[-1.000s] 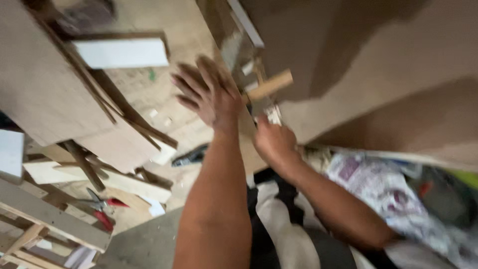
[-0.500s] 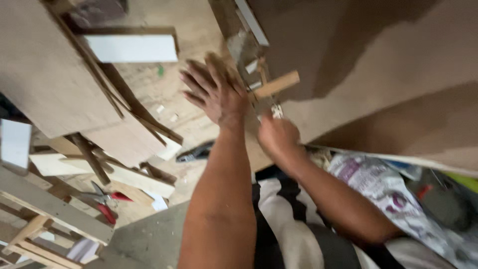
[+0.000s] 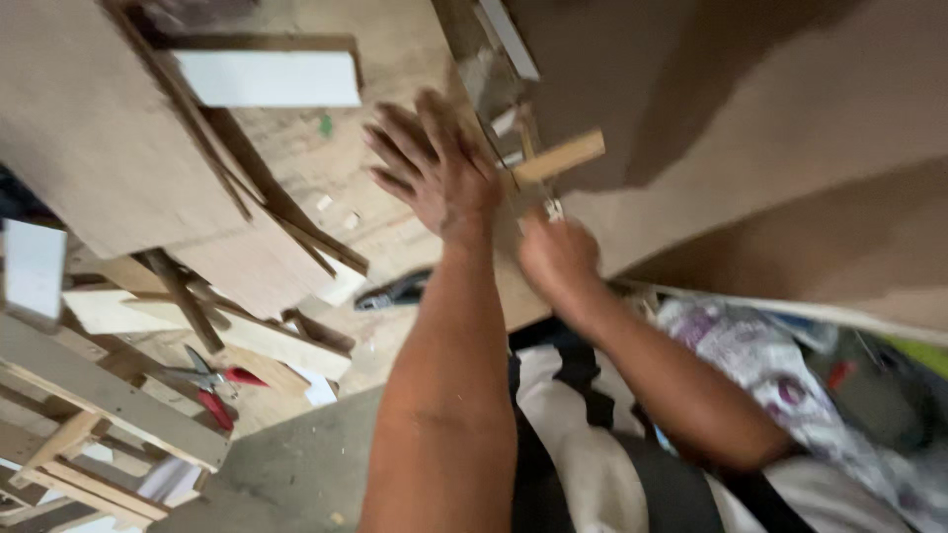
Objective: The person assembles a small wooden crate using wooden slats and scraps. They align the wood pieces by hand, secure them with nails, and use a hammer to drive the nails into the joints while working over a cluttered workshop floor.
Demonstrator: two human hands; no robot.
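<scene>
Wooden stick (image 3: 559, 158) is being steadied by the left hand (image 3: 434, 168), fingers spread flat, while the right hand (image 3: 555, 252) is gripping something small beneath; fastening seemingly needs firm pressure.

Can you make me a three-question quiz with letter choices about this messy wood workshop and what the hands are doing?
1. Where do the red-handled pliers lie?
A. lower left, among wood scraps
B. on the flowered cloth
C. in the right hand

2. What colour is the flat rectangular board at the top?
A. green
B. white
C. black

3. How is the left hand?
A. fist closed
B. fingers spread open
C. out of sight

Answers: 1 A, the pliers rest by the wooden frames. 2 B, its face is plain white. 3 B, the fingers fan out beside the pale wooden stick, near the right hand.
</scene>
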